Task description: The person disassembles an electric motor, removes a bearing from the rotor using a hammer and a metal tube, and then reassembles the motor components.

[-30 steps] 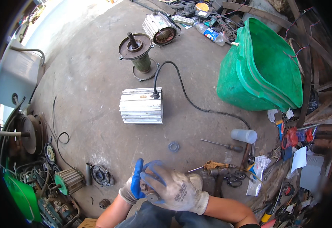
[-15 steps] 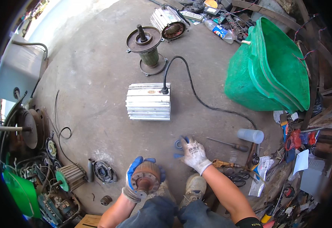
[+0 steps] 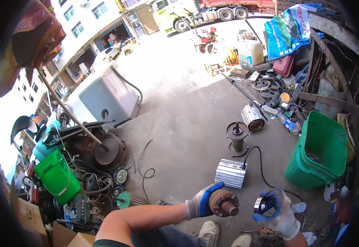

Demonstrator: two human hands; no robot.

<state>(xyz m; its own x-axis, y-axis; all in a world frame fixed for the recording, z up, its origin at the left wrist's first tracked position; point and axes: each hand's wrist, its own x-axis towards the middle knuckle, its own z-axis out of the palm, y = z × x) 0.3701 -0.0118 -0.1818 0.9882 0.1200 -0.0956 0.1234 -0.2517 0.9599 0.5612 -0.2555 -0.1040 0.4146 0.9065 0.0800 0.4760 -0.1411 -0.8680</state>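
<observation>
My left hand (image 3: 201, 202), in a white and blue work glove, is closed round a rusty motor rotor (image 3: 224, 201), its shaft end pointing toward the lower right. Just right of it, my gloved right hand (image 3: 284, 216) grips a shiny ring-shaped bearing (image 3: 259, 204) between thumb and fingers. The bearing is held up on edge, apart from the rotor. Beyond both hands, a silver finned motor housing (image 3: 231, 173) lies on the concrete floor with a black cable (image 3: 261, 162) coming from it. Farther off stands a motor part with round flanges (image 3: 237, 138).
A large green bin (image 3: 307, 164) stands on the right, with piled scrap behind it. Another finned housing (image 3: 253, 117) lies near that pile. On the left are a bright green bucket (image 3: 57, 177), motor parts and a cardboard box (image 3: 31, 214). A truck (image 3: 212, 14) is outside.
My right hand has picked the bearing up off the floor and raised it beside the rotor. My left hand has lifted the rotor outward. The view has tilted up and swung left.
</observation>
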